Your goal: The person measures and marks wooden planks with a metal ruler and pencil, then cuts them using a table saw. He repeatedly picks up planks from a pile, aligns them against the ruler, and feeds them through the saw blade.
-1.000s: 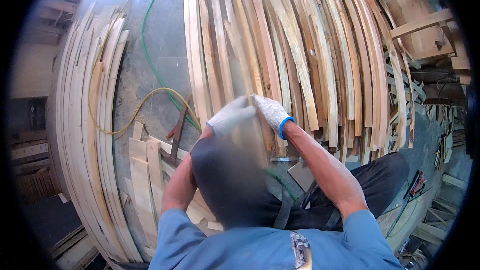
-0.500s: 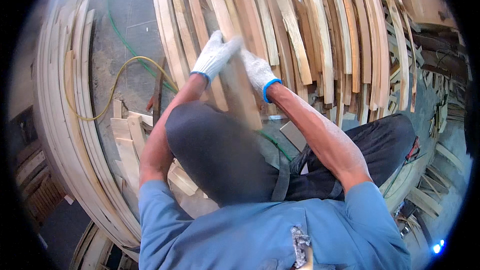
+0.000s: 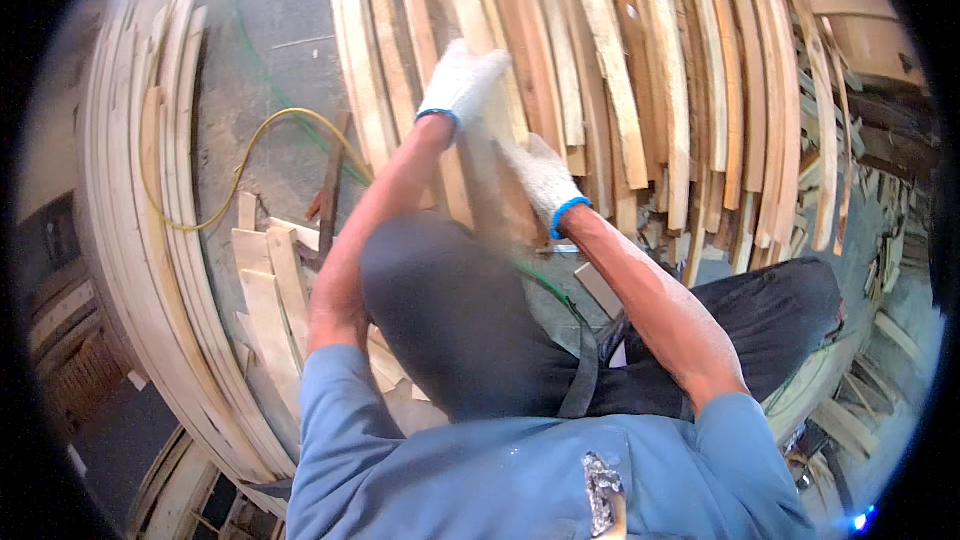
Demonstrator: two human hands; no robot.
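Both my hands wear white knit work gloves with blue cuffs, over a row of long wooden strips. My left hand [image 3: 464, 82] is closed over a pale wooden strip [image 3: 508, 100], its fingers curled. Closer to me and to the right, my right hand [image 3: 542, 180] is at the lower part of the same strip, thumb and fingers about its edge. Its fingertips are slightly blurred, and the gloves hide part of the strip. More strips [image 3: 611, 70] lie side by side to the right, their near ends uneven.
A long stack of pale boards [image 3: 150, 230] runs along my left. A yellow hose [image 3: 243, 165] and a green hose [image 3: 265, 70] cross the floor. Short offcuts [image 3: 268, 290] lie beside my left arm. Wood scraps [image 3: 850, 405] litter the far right.
My hands, close together before, are now apart: the left is farther away, the right nearer to me. The whole view has shifted slightly.
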